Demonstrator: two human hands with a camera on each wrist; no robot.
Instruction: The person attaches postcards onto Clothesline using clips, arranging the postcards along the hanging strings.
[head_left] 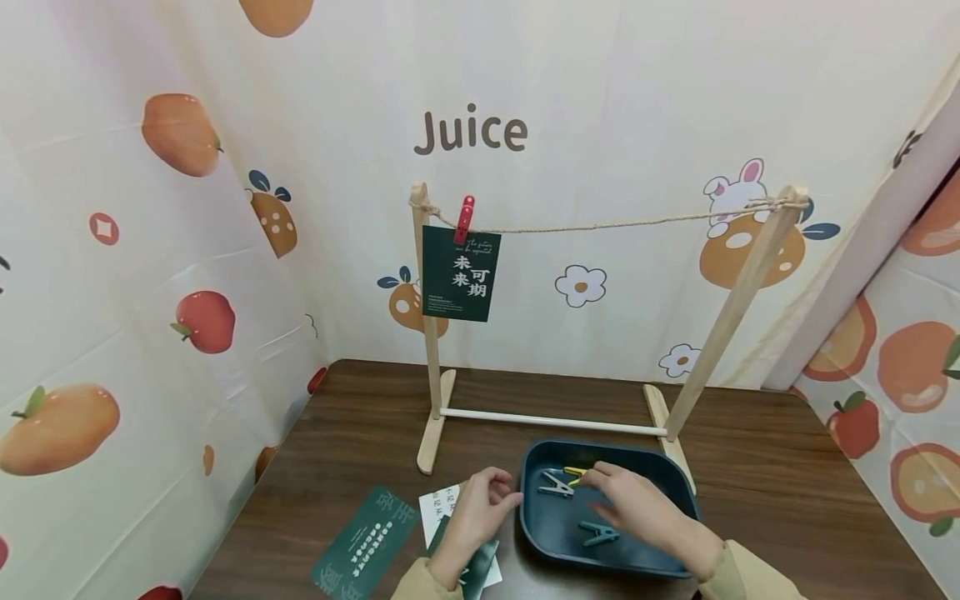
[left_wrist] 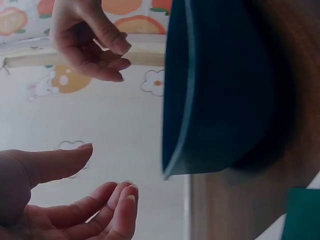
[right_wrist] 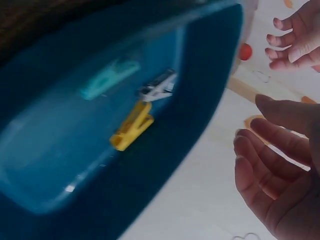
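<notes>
My right hand (head_left: 637, 504) hovers over the dark blue tray (head_left: 534, 533), fingers loosely bent with nothing between them. In the tray lie a yellow clothespin (right_wrist: 132, 126), a white-grey clothespin (head_left: 556, 485) and a teal clothespin (head_left: 598, 533). Left of the tray, my left hand (head_left: 477, 512) is held above several cards, thumb and fingers apart and holding nothing. Beneath it are a white card (head_left: 438, 508) and a dark green card (head_left: 480, 571), partly hidden by the hand and wrist. Another green card (head_left: 365, 546) with white writing lies farther left.
Behind the tray stands a wooden rack (head_left: 431, 350) with a twine line (head_left: 600, 227) strung across its top. A red clothespin (head_left: 464, 221) holds a green card (head_left: 459, 287) near the line's left end. A printed curtain (head_left: 585, 125) hangs behind the brown table (head_left: 352, 433).
</notes>
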